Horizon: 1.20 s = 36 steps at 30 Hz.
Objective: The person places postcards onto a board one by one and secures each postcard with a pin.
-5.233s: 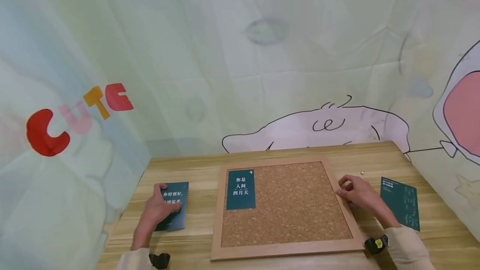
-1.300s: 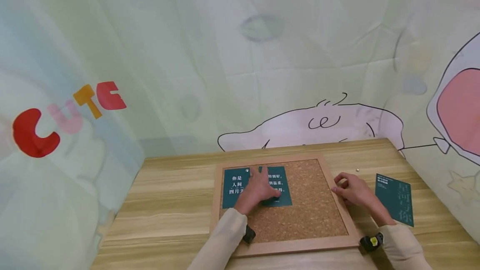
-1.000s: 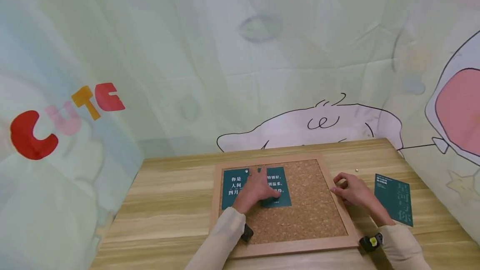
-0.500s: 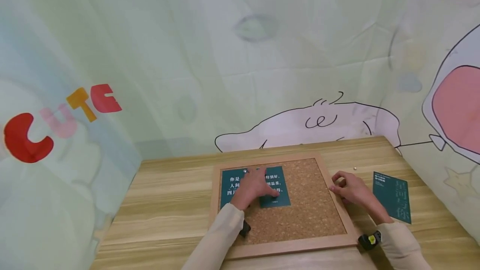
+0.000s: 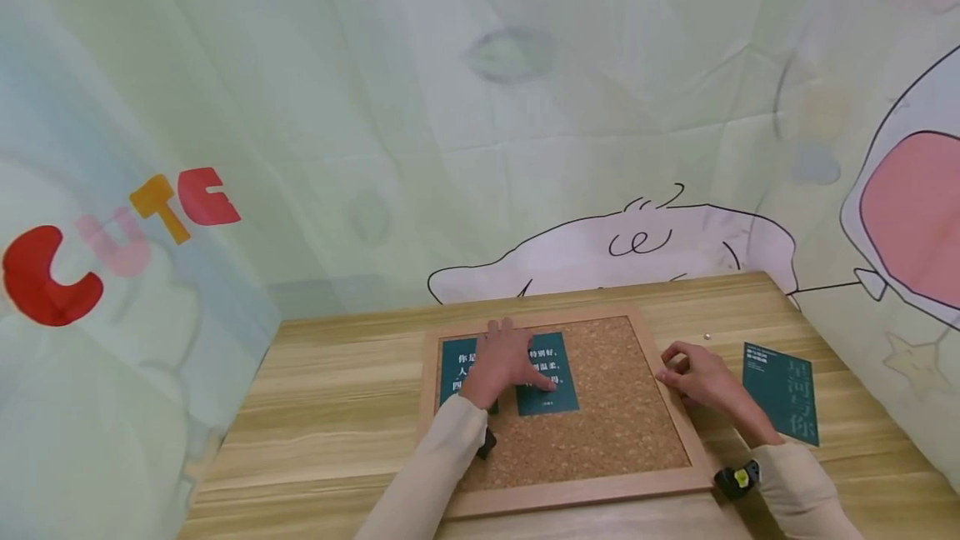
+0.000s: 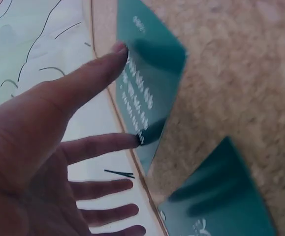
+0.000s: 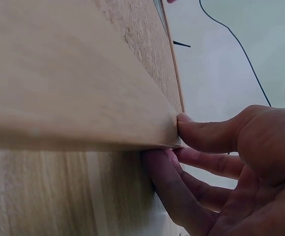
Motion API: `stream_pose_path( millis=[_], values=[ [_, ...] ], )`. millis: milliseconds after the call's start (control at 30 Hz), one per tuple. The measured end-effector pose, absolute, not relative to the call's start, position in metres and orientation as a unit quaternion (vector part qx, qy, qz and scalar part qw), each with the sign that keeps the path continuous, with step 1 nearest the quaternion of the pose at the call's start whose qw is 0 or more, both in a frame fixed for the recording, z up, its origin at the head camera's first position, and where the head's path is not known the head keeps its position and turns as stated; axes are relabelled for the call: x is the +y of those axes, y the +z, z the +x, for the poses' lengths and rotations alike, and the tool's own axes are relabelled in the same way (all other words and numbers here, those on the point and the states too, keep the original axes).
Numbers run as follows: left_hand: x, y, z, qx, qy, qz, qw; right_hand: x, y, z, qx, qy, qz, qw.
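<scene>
- Two sleeves (image 5: 423, 469) nearest, over the wood table (image 5: 330, 394).
- Right hand (image 5: 701, 377) pinches the corkboard (image 5: 615, 415) at its right frame edge, thumb on top.
- Spare card (image 5: 780, 394) lies on the table, right of that hand.
- Left hand (image 5: 504, 365) spread wide, gripping nothing; thumb and index touch the middle card (image 5: 549, 401), on cork beside the left card (image 5: 456, 367).
- My read: positioning step. Next move calls for holding it square while pinning; no pin visible there, top partly covered.
- Farther back: likely a loose pin (image 5: 707, 337), then printed curtain (image 5: 420, 157).

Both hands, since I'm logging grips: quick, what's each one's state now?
Left hand: open, thumb on a green card.
Right hand: closed, pinching the edge of the cork board.
</scene>
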<state>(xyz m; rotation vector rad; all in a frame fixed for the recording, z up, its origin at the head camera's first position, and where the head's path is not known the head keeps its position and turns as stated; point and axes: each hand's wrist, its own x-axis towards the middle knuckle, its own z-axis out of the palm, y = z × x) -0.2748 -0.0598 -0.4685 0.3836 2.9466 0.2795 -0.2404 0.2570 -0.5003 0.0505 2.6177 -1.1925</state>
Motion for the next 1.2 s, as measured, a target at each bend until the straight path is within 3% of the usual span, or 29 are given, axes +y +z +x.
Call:
stream_pose_path(
  millis=[467, 933, 1200],
  values=[
    [-0.077, -0.484, -0.304, 0.976, 0.131, 0.167, 0.041, 0.258, -0.503, -0.239, 0.902, -0.410, 0.017, 0.133],
    [-0.090, -0.477, -0.319, 0.967, 0.193, 0.123, 0.115, 0.255, -0.502, -0.237, 0.902, -0.414, 0.001, 0.121],
    [-0.094, -0.481, -0.321, 0.966, 0.195, 0.116, 0.126, 0.257, -0.503, -0.237, 0.903, -0.413, 0.002, 0.120]
  ],
)
